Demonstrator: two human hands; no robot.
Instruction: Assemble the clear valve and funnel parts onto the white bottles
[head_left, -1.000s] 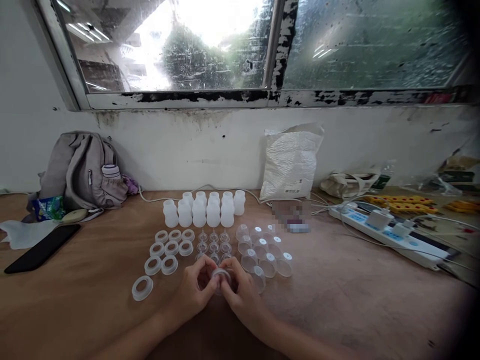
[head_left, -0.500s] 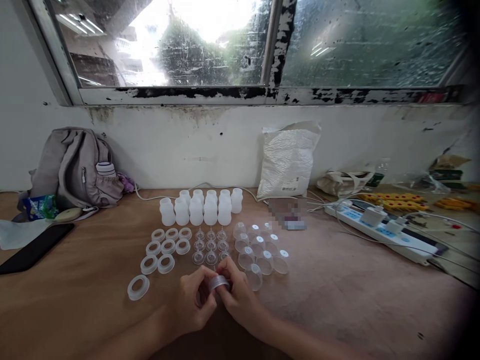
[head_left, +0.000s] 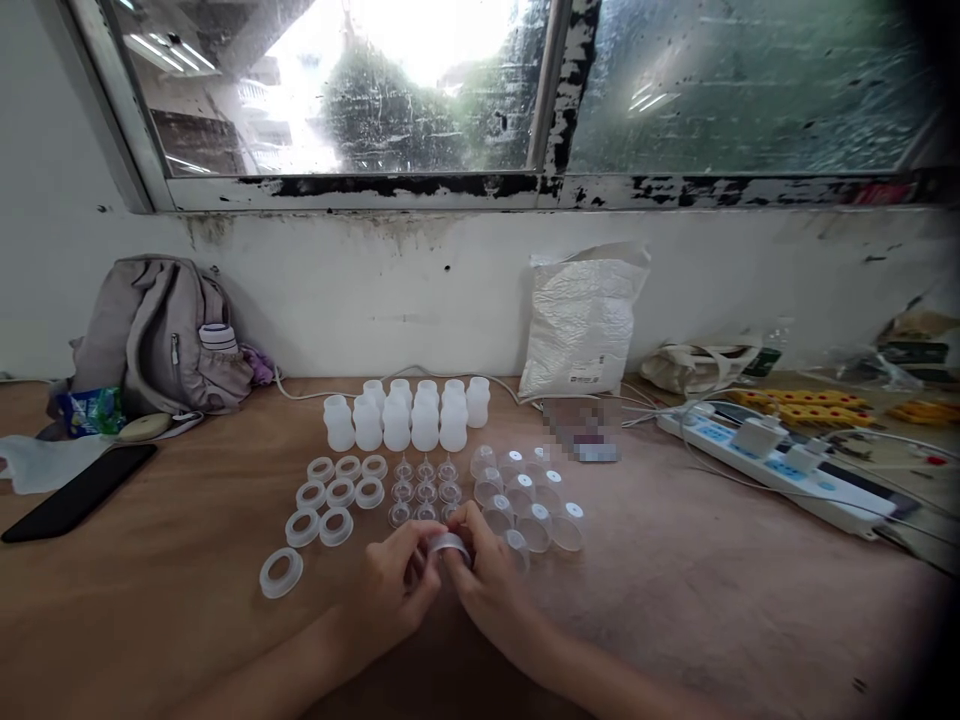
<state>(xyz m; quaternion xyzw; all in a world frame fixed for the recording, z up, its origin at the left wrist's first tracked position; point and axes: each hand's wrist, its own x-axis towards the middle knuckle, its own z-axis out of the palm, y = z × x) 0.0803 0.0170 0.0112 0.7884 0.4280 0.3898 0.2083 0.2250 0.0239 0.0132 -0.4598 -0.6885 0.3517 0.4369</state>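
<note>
Between my two hands is a translucent bottle collar ring (head_left: pixel 450 545), gripped at its edges. My left hand (head_left: pixel 401 580) pinches it from the left, fingers curled. My right hand (head_left: pixel 484 565) closes on it from the right, a thumb pressed near its opening. Whether a nipple sits inside the ring is hidden by my fingers. Just beyond my hands, clear bottle nipples (head_left: pixel 426 491) stand in rows. Loose collar rings (head_left: pixel 336 526) lie to the left, one ring (head_left: pixel 281 573) nearer to me. Clear domed caps (head_left: pixel 535 528) are on the right, the closest partly behind my right hand.
Several white bottles (head_left: pixel 397 428) stand in rows behind the nipples. A padded mailer (head_left: pixel 581 325) leans on the wall. To the right lies a power strip (head_left: pixel 787 470) with cables. A phone (head_left: pixel 79 490) and a backpack (head_left: pixel 161 340) are at the left of the table (head_left: pixel 675 620).
The view has shifted slightly, so everything sits a little further right. Both hands have moved slightly up and still hold the ring, which appears turned a little.
</note>
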